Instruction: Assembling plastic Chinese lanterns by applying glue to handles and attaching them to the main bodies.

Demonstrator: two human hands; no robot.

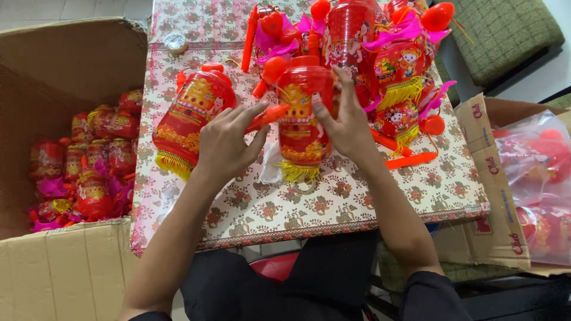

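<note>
Both hands on one red plastic lantern [302, 119]: right hand [345, 122] clasps its side, left hand [226, 142] pinches an orange handle stick [269, 116]. Looks light, thin-walled, crushable. Best gripped at the rigid top cap, clear of the yellow fringe [297, 172].

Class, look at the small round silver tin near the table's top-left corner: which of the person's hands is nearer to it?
Left. The left hand lies below and right of the silver tin, gripping an orange stick. The right hand is farther right, on the red lantern.

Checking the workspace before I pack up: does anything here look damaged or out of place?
Nothing looks damaged. The red plastic lanterns lie in a jumbled heap on the floral tablecloth, one red lantern on its side. Both hands, left and right, steady an upright lantern.
</note>
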